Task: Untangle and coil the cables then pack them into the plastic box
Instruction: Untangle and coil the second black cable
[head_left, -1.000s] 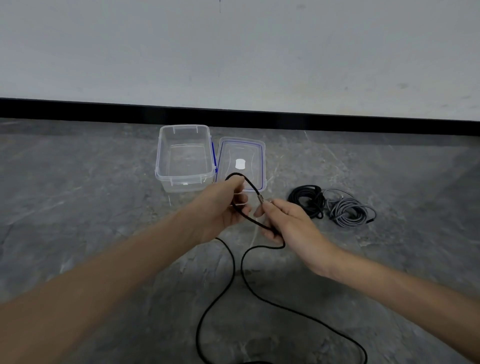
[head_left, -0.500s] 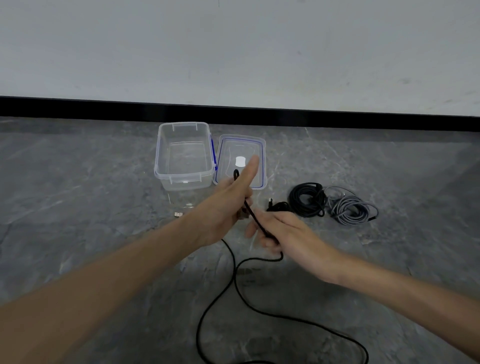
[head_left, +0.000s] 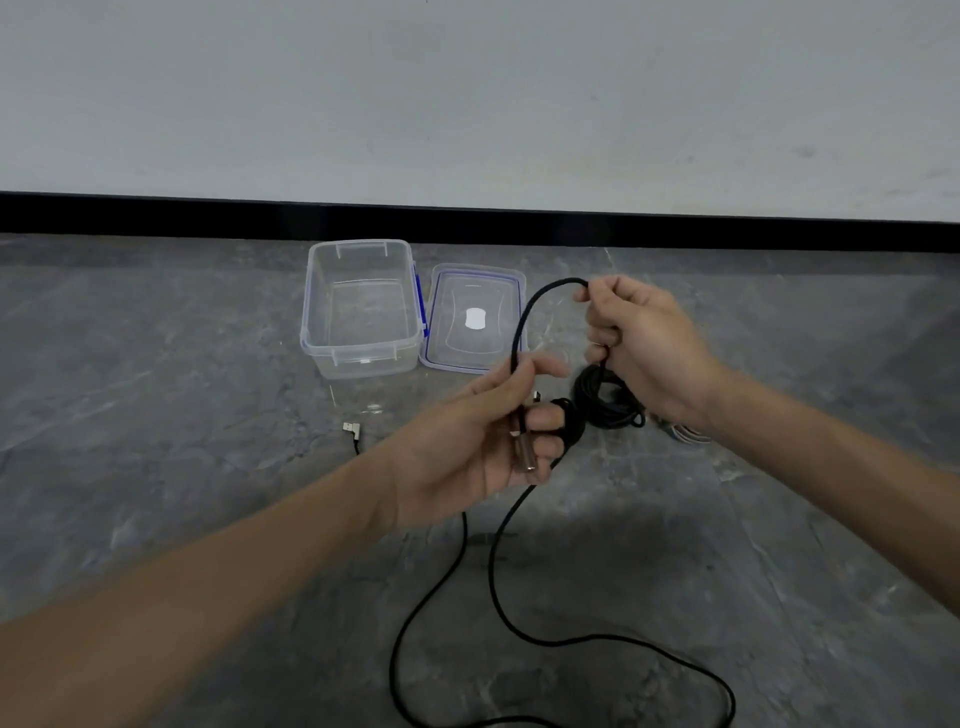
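Your left hand pinched the thin black braided cable near its metal plug; your right hand gripped its loop higher up. Beyond, the clear rectangular plastic box stood open, its blue-edged lid flat beside it, the cable outside it.

Lid just right of box; coiled cable right of lid, nearer.

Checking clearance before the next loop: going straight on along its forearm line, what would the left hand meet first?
Probably the right hand, gripping the same black cable. The black coil looks lower, on the floor, though depth is unclear.
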